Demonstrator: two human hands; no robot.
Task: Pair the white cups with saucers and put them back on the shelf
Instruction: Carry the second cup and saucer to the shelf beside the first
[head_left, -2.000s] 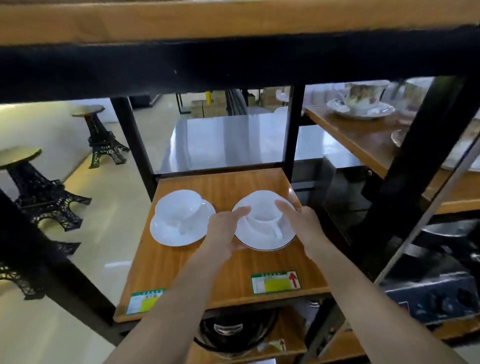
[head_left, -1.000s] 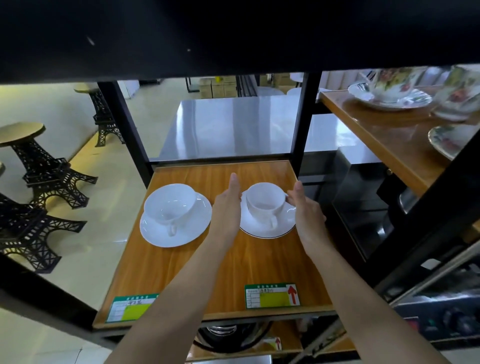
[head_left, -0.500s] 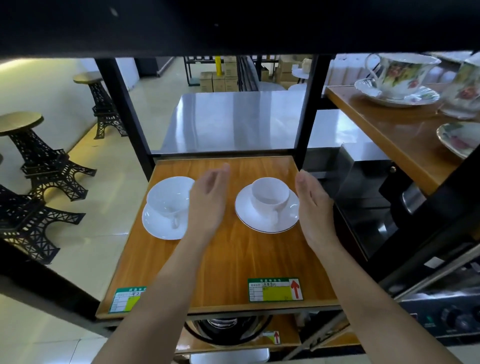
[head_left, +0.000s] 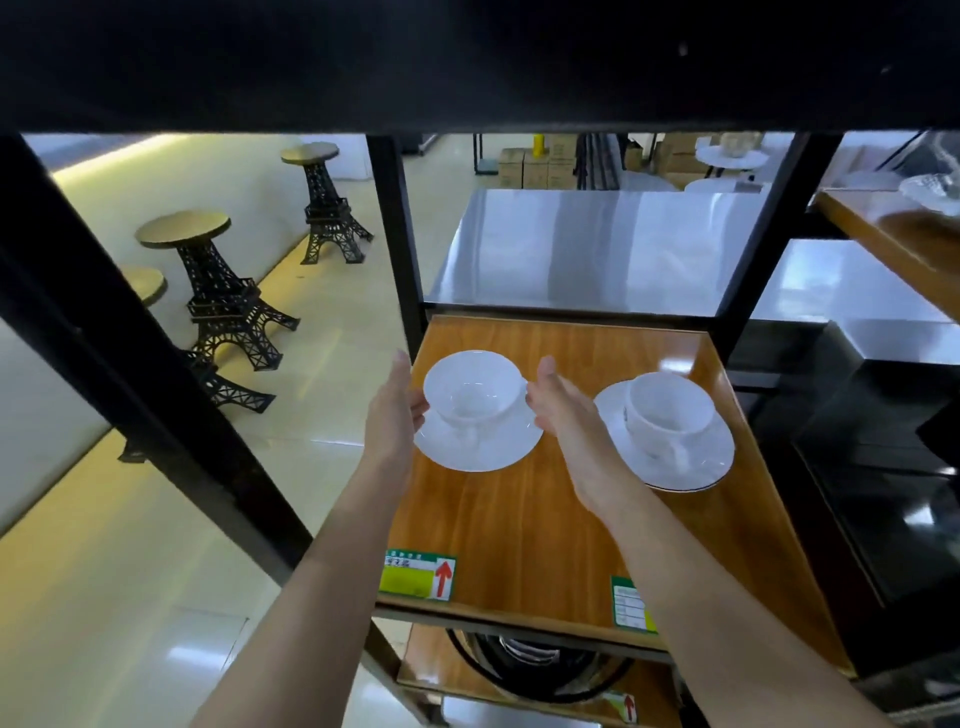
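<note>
Two white cups sit on white saucers on the wooden shelf. The left cup stands on its saucer near the shelf's left edge. The right cup rests on its saucer toward the right edge. My left hand is flat against the left side of the left saucer, fingers straight. My right hand is flat beside the left cup's right rim, between the two sets. Neither hand curls around anything.
A black shelf beam hangs low overhead, with black posts at the shelf's corners. Green price labels mark the front edge. A steel table lies behind. Tower-shaped stools stand at left, and another wooden shelf at right.
Both hands left the right cup and saucer and moved left to flank the left cup and saucer. My view swung left as well.
</note>
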